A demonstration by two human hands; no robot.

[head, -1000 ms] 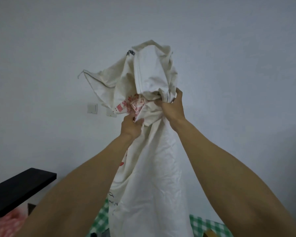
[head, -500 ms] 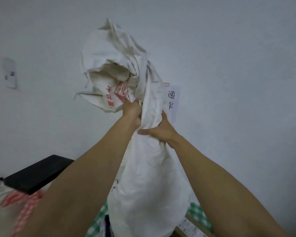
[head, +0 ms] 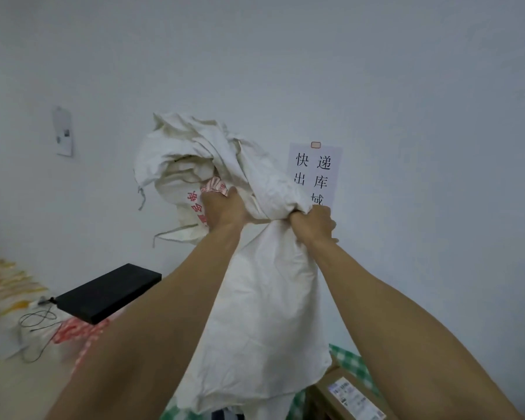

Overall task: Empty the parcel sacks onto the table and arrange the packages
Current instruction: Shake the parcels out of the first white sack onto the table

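**Item: parcel sack**. White woven cloth with red print. It is held up in front of the wall with its long axis near upright. The crumpled upper end bulges above the hands. The long body hangs straight below them, and its lower hem is just over the worktop, which has a green checked cover.

**Hold:** left hand has its fingers clenched into the printed folds of the upper bunch. Right hand is fisted tight round the gathered neck, just beside the left and slightly lower. Neither hand is nearer, as both are on the sack.

**Judgement:** the load, if any remains, lies below the hands. Emptying likely depends on lifting or shaking along the upright axis. Whether the lower end is open cannot be told.

**Below the sack, right:** cardboard parcel, labelled, lying on the worktop.

**Behind the sack, right:** paper notice on the wall, partly covered by the right hand.

**Left of the sack:** black flat box, a thin cable and red checked cloth.
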